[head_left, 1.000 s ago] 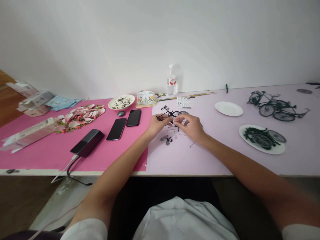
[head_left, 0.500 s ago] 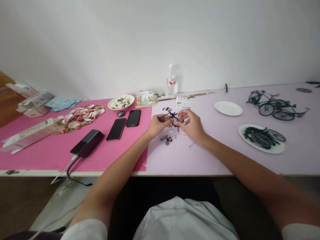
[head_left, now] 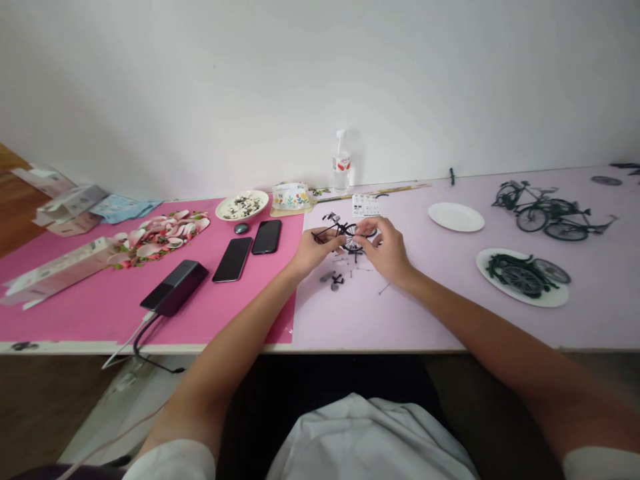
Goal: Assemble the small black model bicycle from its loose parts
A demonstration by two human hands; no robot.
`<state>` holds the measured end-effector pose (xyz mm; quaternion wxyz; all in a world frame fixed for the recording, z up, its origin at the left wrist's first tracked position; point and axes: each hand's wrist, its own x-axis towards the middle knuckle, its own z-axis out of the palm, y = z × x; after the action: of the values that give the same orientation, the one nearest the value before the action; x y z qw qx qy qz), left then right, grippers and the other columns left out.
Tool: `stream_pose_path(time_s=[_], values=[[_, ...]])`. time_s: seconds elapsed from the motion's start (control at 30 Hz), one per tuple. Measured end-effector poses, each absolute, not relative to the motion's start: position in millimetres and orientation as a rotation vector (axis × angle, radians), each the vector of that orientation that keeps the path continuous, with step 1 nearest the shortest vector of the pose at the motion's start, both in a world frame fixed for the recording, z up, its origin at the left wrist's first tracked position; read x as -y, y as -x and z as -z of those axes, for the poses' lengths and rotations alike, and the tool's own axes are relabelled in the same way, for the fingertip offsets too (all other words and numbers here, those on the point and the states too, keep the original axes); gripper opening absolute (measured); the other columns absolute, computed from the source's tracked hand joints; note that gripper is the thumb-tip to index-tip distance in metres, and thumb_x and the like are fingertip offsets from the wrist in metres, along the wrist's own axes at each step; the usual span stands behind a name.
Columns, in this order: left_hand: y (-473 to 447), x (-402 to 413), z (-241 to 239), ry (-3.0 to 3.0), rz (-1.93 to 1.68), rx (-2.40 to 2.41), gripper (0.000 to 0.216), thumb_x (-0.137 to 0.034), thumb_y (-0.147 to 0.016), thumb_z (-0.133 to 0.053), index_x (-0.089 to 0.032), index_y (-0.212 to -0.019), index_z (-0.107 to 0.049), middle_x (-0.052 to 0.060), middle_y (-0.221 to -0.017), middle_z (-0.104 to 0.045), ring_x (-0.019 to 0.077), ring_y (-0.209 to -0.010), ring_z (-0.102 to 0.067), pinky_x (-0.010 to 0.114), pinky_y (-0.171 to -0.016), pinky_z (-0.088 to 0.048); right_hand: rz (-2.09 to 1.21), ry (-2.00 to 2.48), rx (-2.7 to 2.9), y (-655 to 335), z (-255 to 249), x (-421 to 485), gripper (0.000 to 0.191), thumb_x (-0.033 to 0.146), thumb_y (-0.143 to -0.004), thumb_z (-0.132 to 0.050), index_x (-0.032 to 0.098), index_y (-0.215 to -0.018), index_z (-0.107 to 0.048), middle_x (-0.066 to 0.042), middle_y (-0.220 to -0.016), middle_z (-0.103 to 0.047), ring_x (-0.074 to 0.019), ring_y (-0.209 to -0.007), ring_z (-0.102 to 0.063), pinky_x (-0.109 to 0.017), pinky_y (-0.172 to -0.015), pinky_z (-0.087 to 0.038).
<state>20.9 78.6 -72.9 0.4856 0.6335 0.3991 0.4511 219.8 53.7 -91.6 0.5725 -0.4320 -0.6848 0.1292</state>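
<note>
A small black model bicycle (head_left: 340,227) is held just above the table between my two hands. My left hand (head_left: 316,249) is closed around its frame, thumb stretched along the near side. At the model's right side, a spoked wheel (head_left: 351,236) faces me. My right hand (head_left: 386,247) pinches at this wheel with thumb and forefinger, its other fingers curled behind. Any small piece between those fingertips is hidden. Below the hands lie loose small dark parts (head_left: 337,283) and several thin pins (head_left: 384,289).
On the right are model bicycles (head_left: 543,213), a white plate (head_left: 456,217) and another plate (head_left: 557,297) bearing green bicycle parts. Behind my hands stand a water bottle (head_left: 341,163) and an instruction sheet (head_left: 365,205). Two phones (head_left: 233,259), a power bank (head_left: 175,287) and a bowl (head_left: 263,197) sit left.
My right hand's fingers have shifted around the wheel, and its spokes show more plainly between the hands. My left hand keeps its hold on the frame.
</note>
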Motion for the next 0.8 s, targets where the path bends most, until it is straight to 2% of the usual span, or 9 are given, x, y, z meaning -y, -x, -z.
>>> stream_pose_path(time_s=[0.13, 0.27, 0.4, 0.5, 0.6, 0.8], values=[[-21, -77, 72, -1.540, -1.101, -0.969, 0.044, -0.055, -0.070, -0.091, -0.017, -0.081, -0.073, 0.005, -0.075, -0.074, 0.0214, -0.071, -0.072, 0.035, -0.075, -0.053, -0.200, 1.015, 1.576, -221, 92, -55, 0.027, 0.032, -0.087, -0.077, 0.028, -0.110, -0.062, -0.009, -0.113, -0.071, -0.0255, -0.101, -0.066, -0.037, -0.069, -0.056], [-21, -77, 72, -1.546, -1.108, -0.963, 0.043, -0.055, -0.070, -0.091, -0.017, -0.081, -0.073, 0.005, -0.076, -0.074, 0.0215, -0.072, -0.072, 0.035, -0.075, -0.053, -0.336, 1.039, 1.530, -219, 100, -61, 0.040, 0.037, -0.087, -0.076, 0.028, -0.121, -0.057, -0.010, -0.127, -0.070, -0.0258, -0.114, -0.066, -0.040, -0.083, -0.058], [-20, -79, 73, -1.531, -1.089, -0.938, 0.042, -0.052, -0.072, -0.091, -0.015, -0.084, -0.075, 0.006, -0.078, -0.075, 0.0203, -0.075, -0.072, 0.034, -0.078, -0.053, -0.590, 1.060, 1.476, -218, 110, -69, 0.041, 0.043, -0.089, -0.075, 0.026, -0.121, -0.057, -0.008, -0.116, -0.074, -0.0241, -0.106, -0.071, -0.037, -0.080, -0.057], [-19, -81, 74, -1.490, -1.051, -0.895, 0.040, -0.049, -0.071, -0.091, -0.015, -0.085, -0.075, 0.006, -0.082, -0.076, 0.0199, -0.078, -0.073, 0.034, -0.081, -0.054, -0.653, 1.054, 1.452, -217, 114, -72, 0.042, 0.045, -0.089, -0.075, 0.026, -0.121, -0.056, -0.005, -0.105, -0.074, -0.0224, -0.098, -0.072, -0.034, -0.074, -0.055], [-18, -82, 75, -1.469, -1.020, -0.846, 0.040, -0.047, -0.069, -0.094, -0.015, -0.086, -0.077, 0.006, -0.085, -0.077, 0.0190, -0.079, -0.072, 0.034, -0.082, -0.054, -0.660, 1.046, 1.445, -218, 114, -73, 0.040, 0.044, -0.088, -0.075, 0.026, -0.119, -0.057, -0.006, -0.106, -0.073, -0.0218, -0.097, -0.071, -0.031, -0.070, -0.054], [-18, -81, 75, -1.440, -1.004, -0.805, 0.046, -0.041, -0.061, -0.100, -0.014, -0.091, -0.079, 0.007, -0.091, -0.078, 0.0191, -0.081, -0.071, 0.036, -0.085, -0.055, -0.656, 1.044, 1.456, -218, 113, -72, 0.040, 0.043, -0.089, -0.074, 0.026, -0.120, -0.057, -0.008, -0.115, -0.072, -0.0226, -0.105, -0.070, -0.032, -0.075, -0.056]])
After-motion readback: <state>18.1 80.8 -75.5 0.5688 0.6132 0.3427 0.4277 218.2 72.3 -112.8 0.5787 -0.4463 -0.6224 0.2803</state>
